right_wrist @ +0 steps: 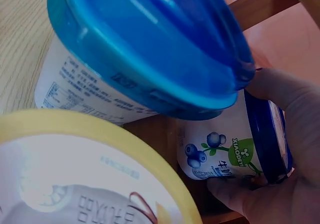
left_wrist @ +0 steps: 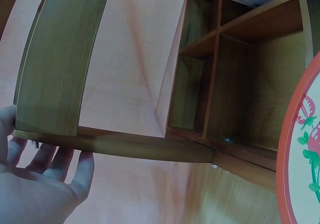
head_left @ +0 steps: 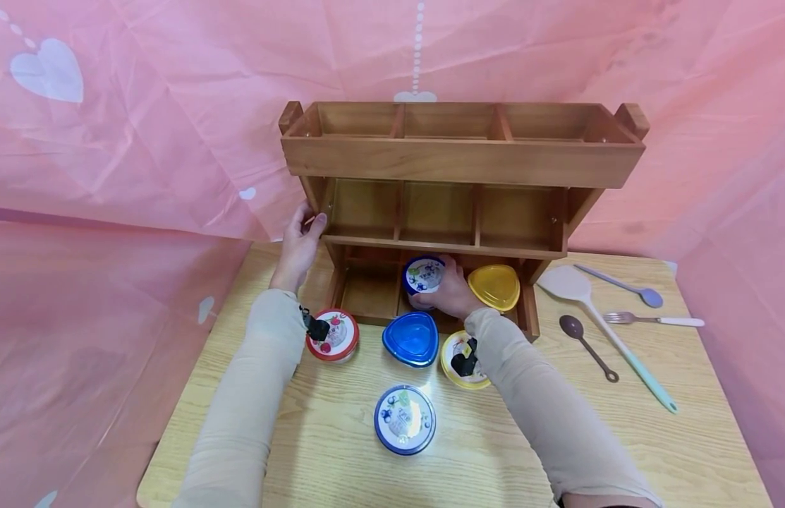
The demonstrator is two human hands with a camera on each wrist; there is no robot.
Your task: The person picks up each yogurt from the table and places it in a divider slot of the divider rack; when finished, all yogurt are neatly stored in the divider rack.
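A three-tiered wooden rack with divided compartments stands at the back of the table. My left hand grips its left side near the middle tier; in the left wrist view the fingers curl around the wooden frame. My right hand holds a blueberry yogurt tub with a dark blue lid at the bottom tier's middle compartment. Beside that hand, a yellow-lidded tub sits in the right compartment. In the right wrist view, thumb and fingers clasp the tub near its lid.
In front of the rack stand a red-lidded tub, a glossy blue-lidded tub, a round yellow-lidded tub and another blueberry tub. At right lie a white turner, spoons and a fork.
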